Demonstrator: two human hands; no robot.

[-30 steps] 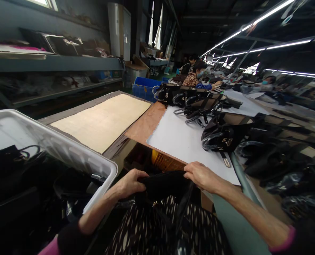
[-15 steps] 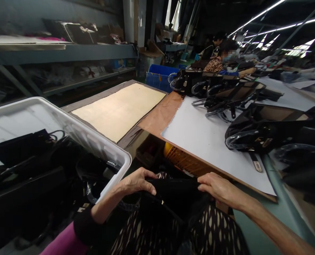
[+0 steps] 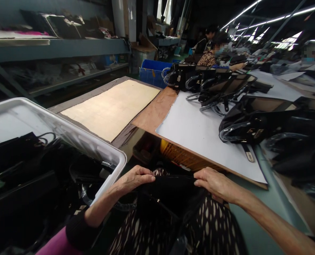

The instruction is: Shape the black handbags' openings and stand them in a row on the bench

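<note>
On my lap, over patterned trousers, rests a black handbag (image 3: 173, 193) with its mouth toward me and a small metal zip pull showing inside. My left hand (image 3: 138, 177) pinches the left end of its top edge between thumb and fingers. At the right end of the same edge, my right hand (image 3: 209, 180) is closed on the rim, fingers curled over it. The lower part of the bag is dark and hard to make out. Left of me, a white plastic bin (image 3: 115, 156) holds several black bags with wrapped handles.
Black handbags (image 3: 246, 120) with plastic-wrapped handles stand along the table at right, on white paper (image 3: 197, 131). A cream sheet (image 3: 112, 106) lies on the table ahead. Under the table edge is a yellow crate (image 3: 178, 156). Co-workers (image 3: 207, 56) sit farther back.
The view has shifted slightly to the right. My left thumb has moved up against the fingers at the bag's edge; both hands keep hold of it.
</note>
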